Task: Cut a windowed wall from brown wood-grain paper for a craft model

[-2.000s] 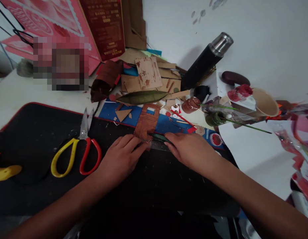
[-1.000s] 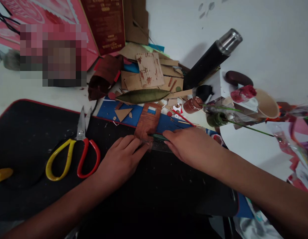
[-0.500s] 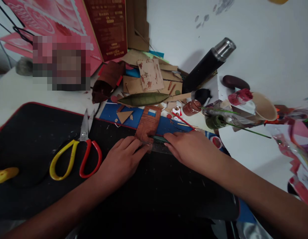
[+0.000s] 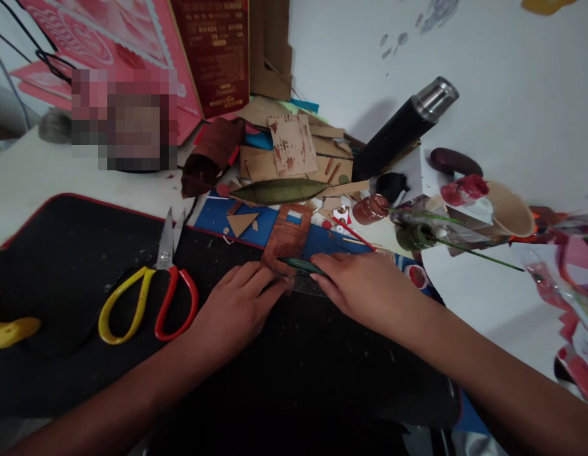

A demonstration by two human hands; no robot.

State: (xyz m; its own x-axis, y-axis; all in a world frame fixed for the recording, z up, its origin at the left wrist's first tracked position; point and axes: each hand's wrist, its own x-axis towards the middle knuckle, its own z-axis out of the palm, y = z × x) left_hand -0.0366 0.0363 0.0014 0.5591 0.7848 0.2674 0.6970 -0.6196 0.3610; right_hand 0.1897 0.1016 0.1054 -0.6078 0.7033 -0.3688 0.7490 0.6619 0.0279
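Observation:
My left hand (image 4: 239, 297) presses its fingertips on the near end of a brown-painted cardboard strip (image 4: 290, 237) with a small square cut-out. Beneath those fingers runs a clear ruler-like plastic strip (image 4: 307, 284); its left end is hidden. My right hand (image 4: 364, 285) is closed round a slim dark green pen (image 4: 300, 265). The pen lies at a low slant, its tip over the cardboard strip near my left fingertips. Left of my hands, scissors (image 4: 164, 258) with one yellow and one red handle lie with blades apart on the black mat (image 4: 61, 266).
Behind the cardboard strip lie a green leaf (image 4: 279, 190), a cardboard triangle (image 4: 242, 223) and other scraps. A black flask (image 4: 393, 139) leans at the wall. Paint jars, brown (image 4: 369, 210) and green (image 4: 416, 238), stand at right, brushes projecting. A yellow object (image 4: 13, 332) lies far left.
The pen in my right hand has moved slightly left, its tip reaching further over the cardboard strip. My left hand stays on the strip. The whole view has shifted a little.

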